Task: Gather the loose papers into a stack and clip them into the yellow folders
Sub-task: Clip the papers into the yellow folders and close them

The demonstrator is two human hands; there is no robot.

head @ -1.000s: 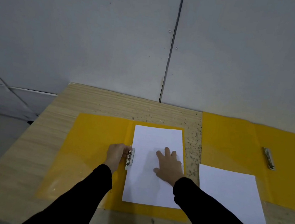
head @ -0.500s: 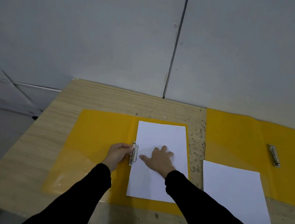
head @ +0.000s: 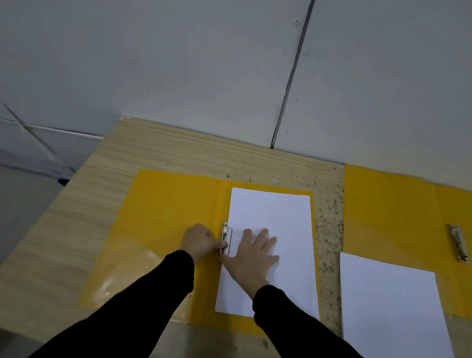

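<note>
A pale wood-grain table (head: 79,234) fills the lower half of the frame, set against a grey panelled wall (head: 155,50). At lower centre an open yellow folder (head: 166,200) lies flat, its glossy plastic cover catching a soft glare near its lower left corner. A person's left hand (head: 201,241), black sleeve to the wrist, curls its fingers round the lower end of the metal clip (head: 225,232) beside the folder's spine. Just right of it a stack of white paper (head: 272,210) sits on the folder's right leaf, its left edge at the clip and its sheets squared into a clean rectangle. The right hand (head: 255,255) lies flat on the stack with fingers spread, pressing it down beside the clip.

The step in hand appears to be fastening this first stack; whether the clip is already snapped down cannot be told. The next move likely calls for pressing the lever home while the flat hand stops the thin, smooth sheets from creeping out.

Farther right, past a strip of speckled tabletop, a second stack (head: 391,311) of plain sheets lies loose at lower right, its top edge overlapping a second yellow folder (head: 389,206) opened flat at the frame's right edge. That folder's slim silver clip (head: 458,243) lies bare, apart from the paper.
</note>
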